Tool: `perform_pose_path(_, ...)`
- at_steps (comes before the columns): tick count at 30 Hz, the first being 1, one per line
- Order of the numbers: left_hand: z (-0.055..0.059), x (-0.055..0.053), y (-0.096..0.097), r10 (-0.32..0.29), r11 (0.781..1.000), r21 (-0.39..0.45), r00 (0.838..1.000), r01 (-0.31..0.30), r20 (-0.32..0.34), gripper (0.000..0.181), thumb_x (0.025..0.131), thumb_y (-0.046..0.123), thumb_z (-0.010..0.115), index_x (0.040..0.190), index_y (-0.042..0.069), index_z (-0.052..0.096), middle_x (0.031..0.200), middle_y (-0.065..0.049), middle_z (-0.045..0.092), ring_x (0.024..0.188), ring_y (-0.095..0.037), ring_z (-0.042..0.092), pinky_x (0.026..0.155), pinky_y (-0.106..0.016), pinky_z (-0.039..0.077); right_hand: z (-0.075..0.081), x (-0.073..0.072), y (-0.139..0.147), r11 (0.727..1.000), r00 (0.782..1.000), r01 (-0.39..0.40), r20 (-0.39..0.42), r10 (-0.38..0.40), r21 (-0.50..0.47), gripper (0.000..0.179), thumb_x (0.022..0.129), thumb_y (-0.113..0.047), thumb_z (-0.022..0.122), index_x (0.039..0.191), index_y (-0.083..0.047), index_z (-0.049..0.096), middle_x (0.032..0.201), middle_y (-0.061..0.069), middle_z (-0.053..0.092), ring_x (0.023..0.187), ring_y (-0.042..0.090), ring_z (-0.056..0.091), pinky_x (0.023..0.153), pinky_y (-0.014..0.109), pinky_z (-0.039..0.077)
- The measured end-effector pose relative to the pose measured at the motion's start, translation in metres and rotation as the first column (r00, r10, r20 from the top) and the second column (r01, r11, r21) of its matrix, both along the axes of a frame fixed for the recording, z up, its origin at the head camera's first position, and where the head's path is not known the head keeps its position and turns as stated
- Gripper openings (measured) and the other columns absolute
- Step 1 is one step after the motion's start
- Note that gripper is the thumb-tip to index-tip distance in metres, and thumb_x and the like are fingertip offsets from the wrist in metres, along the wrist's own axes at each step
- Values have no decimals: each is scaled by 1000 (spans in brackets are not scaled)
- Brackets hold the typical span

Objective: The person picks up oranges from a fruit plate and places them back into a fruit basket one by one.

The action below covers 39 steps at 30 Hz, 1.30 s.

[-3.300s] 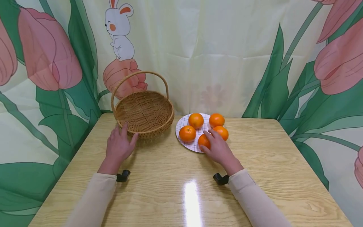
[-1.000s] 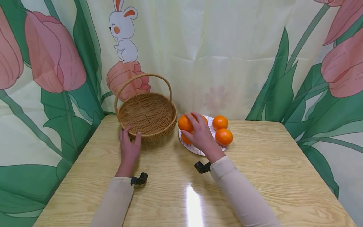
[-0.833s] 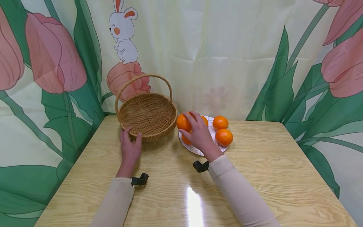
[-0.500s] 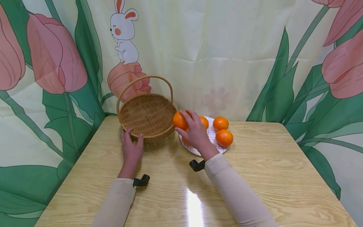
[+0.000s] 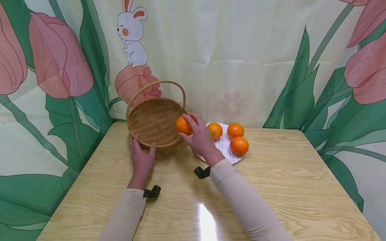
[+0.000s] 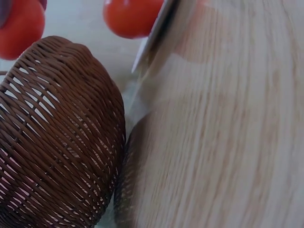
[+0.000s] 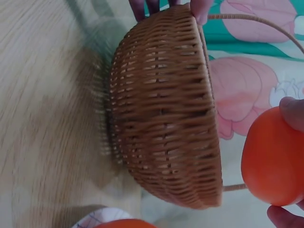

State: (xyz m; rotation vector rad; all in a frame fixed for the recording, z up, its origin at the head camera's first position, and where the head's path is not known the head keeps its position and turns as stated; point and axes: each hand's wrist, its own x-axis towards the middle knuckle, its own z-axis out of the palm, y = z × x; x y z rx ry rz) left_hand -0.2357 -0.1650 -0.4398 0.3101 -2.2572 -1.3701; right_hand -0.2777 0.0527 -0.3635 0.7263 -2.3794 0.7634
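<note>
A round wicker basket (image 5: 155, 122) with a tall arched handle stands at the back left of the table. My left hand (image 5: 141, 164) grips its near-left rim; in the right wrist view, fingers (image 7: 202, 9) curl over that rim. At the basket's right edge, my right hand (image 5: 201, 139) holds an orange (image 5: 183, 125) between thumb and fingers, raised beside the rim. The same orange (image 7: 273, 159) shows in the right wrist view. Just right of that hand lies a round plate (image 5: 224, 144) with a checked pattern. Three oranges (image 5: 214, 131) show on it; its left part is hidden behind my hand.
The wooden table (image 5: 271, 187) reaches back to a curtain (image 5: 241, 67) printed with tulips and a rabbit. A black wrist camera mount (image 5: 202, 172) sits at my right wrist, another mount (image 5: 152, 191) at my left.
My right hand has picked an orange off the plate and carried it left to the basket's rim. My left hand has shifted slightly right and taken hold of the rim.
</note>
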Motion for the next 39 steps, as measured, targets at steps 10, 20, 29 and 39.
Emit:
perform_pose_path(10,0,0,0,-5,1000,17,999,5,-34,78,80,44,63,142,30,18,149,-1,16,134,-26,23,107,-49,25,-4,-3,-14,1000,1000,-16,9,16,-23,65,77,-39,70,133,-21,44,133,10,42,117,26,48,91,39,47)
perform_pose_path(20,-3,-2,-1,-8,1000,14,998,9,-67,73,82,42,62,141,27,22,148,-3,18,134,-26,25,105,-50,28,-9,-7,-25,999,997,-36,64,37,-18,63,78,-41,68,133,-20,43,137,8,40,120,28,45,94,41,45)
perform_pose_path(29,-6,0,-1,9,1000,31,998,-7,-59,67,84,36,62,139,27,24,148,-1,18,132,-26,28,102,-50,35,-18,-5,-36,999,987,-36,159,33,11,64,78,-43,66,135,-26,41,140,3,37,120,28,47,93,42,46)
perform_pose_path(39,-8,-1,1,27,1000,1,998,-27,-62,68,83,43,60,139,26,25,147,-2,20,131,-25,28,104,-51,30,-26,-6,-42,999,989,-23,147,18,30,64,79,-41,67,135,-27,41,140,3,38,122,26,45,96,41,44)
